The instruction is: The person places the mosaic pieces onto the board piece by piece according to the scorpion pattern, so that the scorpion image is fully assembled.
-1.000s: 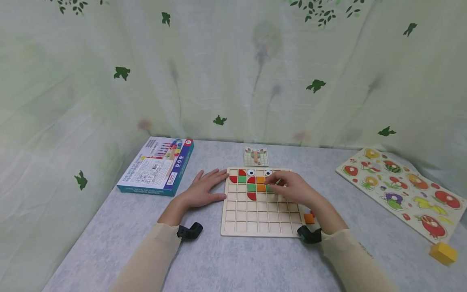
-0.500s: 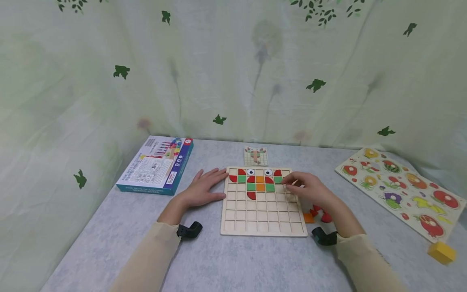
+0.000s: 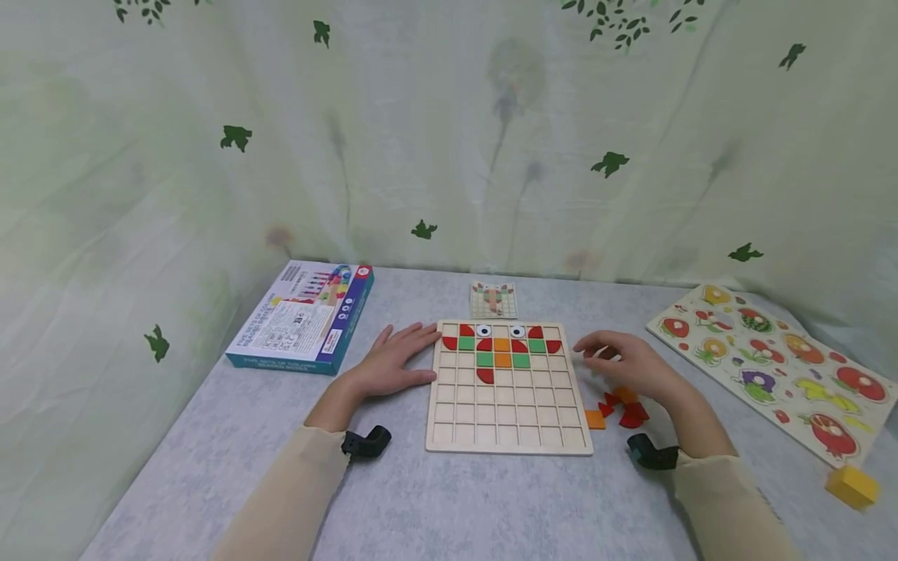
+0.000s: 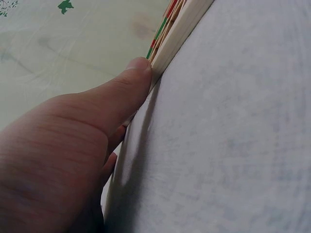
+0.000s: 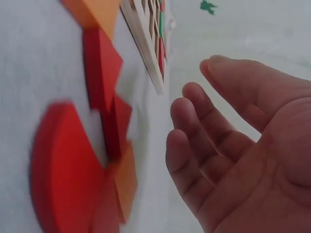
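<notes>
Orange sq. [image 3: 595,421] just R of grid board [image 3: 508,414], by its near part; red pcs [image 3: 634,415] farther R: we'd pinch one by its sides. R hand [image 3: 634,368], R of board, holds nothing, narrow thumb–finger gap. L hand [image 3: 393,364] touches board's L edge, fingers straight, no grip; we'd steady board w/ it. Pattern card [image 3: 493,301] past board's far edge: check cell vs. card first.

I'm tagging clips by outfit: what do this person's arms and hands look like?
The left sleeve and right sleeve are long and beige, the right with a dark marking too small to read. The left hand and right hand are ungloved. The left wrist device and right wrist device are black and bent.
</notes>
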The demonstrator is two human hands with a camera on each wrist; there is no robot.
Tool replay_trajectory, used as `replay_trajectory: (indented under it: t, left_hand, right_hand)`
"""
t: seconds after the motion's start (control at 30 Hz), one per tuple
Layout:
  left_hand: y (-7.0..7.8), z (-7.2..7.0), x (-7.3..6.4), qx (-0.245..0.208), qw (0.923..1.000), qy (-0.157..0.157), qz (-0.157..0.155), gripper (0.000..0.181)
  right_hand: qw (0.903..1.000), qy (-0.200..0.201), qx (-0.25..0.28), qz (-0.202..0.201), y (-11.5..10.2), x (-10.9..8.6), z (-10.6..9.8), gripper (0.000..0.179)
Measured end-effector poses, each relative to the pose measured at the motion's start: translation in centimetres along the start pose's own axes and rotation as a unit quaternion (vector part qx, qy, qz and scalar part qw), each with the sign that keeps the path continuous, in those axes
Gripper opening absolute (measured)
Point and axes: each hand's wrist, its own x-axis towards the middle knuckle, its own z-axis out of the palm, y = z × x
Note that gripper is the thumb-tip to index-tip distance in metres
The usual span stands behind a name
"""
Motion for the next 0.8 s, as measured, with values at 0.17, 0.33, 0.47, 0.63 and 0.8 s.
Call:
replay_trajectory:
  t: [0.17,0.33,0.47,0.63,0.8]
  left_hand:
    - [0.0,0.0,0.0,0.000,1.0000,0.002,0.000,0.077]
    - [0.0,0.0,0.0,0.001,1.0000,0.001,0.000,0.077]
    - [0.1,0.0,0.0,0.002,1.0000,0.000,-0.002,0.077]
    - [0.2,0.0,-0.1,-0.001,1.0000,-0.001,-0.004,0.077]
    - [0.1,-0.1,-0.1,-0.002,1.0000,0.000,-0.002,0.077]
  right_hand:
    - [0.9999,-0.015,-0.005,0.004,1.0,-0.5,-0.9,0.027]
    - [0.9990,-0.040,-0.018,0.009,2.0,-0.9,-1.9,0.029]
    - [0.9984,-0.052,-0.019,0.010,2.8,-1.4,-2.5,0.030]
    - [0.9972,-0.068,-0.025,0.020,3.9,-1.8,-2.9,0.033]
    - [0.9959,-0.084,-0.017,0.028,4.4,-2.2,-3.2,0.036]
